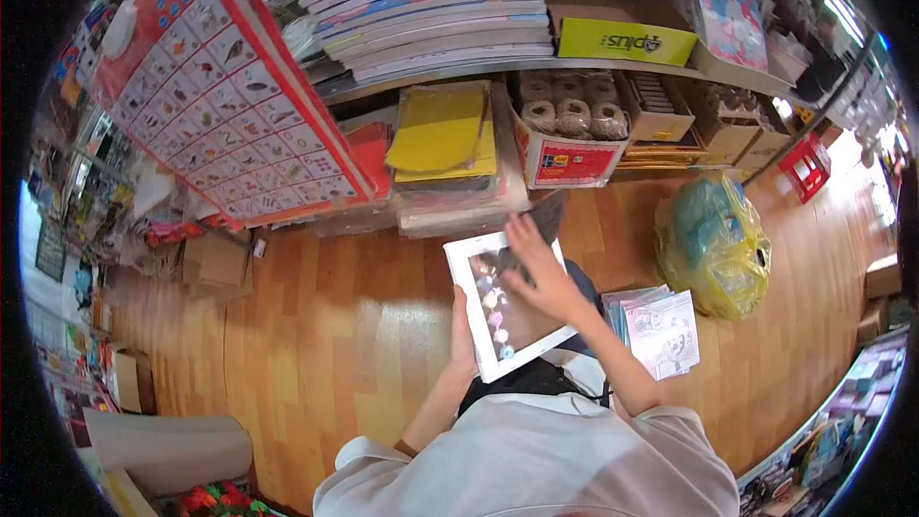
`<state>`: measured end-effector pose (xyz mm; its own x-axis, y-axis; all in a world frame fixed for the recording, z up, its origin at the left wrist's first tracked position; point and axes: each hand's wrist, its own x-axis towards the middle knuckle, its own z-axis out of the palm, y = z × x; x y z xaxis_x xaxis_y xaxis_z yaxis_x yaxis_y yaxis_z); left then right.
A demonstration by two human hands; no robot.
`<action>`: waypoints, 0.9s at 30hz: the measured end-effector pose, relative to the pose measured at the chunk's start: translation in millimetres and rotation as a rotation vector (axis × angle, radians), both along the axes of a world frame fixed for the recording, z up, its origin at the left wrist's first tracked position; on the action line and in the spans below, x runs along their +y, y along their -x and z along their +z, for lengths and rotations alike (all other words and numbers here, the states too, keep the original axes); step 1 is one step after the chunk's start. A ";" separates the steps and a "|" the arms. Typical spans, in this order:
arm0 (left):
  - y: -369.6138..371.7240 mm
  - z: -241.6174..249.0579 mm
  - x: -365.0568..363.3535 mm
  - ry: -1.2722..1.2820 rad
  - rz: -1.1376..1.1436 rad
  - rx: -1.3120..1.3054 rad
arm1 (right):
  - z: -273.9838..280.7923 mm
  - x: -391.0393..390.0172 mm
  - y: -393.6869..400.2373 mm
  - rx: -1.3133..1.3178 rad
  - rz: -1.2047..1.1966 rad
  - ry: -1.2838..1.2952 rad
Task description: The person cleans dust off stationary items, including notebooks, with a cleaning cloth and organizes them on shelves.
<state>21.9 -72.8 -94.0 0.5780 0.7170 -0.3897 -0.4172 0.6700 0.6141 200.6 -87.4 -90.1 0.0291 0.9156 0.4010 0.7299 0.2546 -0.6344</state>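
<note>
A white picture frame (465,273) with a shiny, reflecting front rests tilted over my lap. Colourful round shapes run along its left inner side. My left hand (463,335) grips the frame's left edge, with the fingers partly hidden beneath it. Over the upper right of the glass lies my right hand (539,273), fingers spread and slightly blurred. A dark, pointed piece (548,214) sticks out just past the frame's top right corner.
Printed sheets (662,330) lie on the wooden floor at right, near a yellow plastic bag (718,249). Ahead, shelves hold stacked books (431,24), yellow folders (438,129) and a box of twine rolls (574,120). A red picture chart (225,86) stands at left.
</note>
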 end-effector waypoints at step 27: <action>-48.0 28.2 6.8 -0.733 0.064 0.093 | -13.4 -166.8 -76.9 1.558 -0.824 -0.233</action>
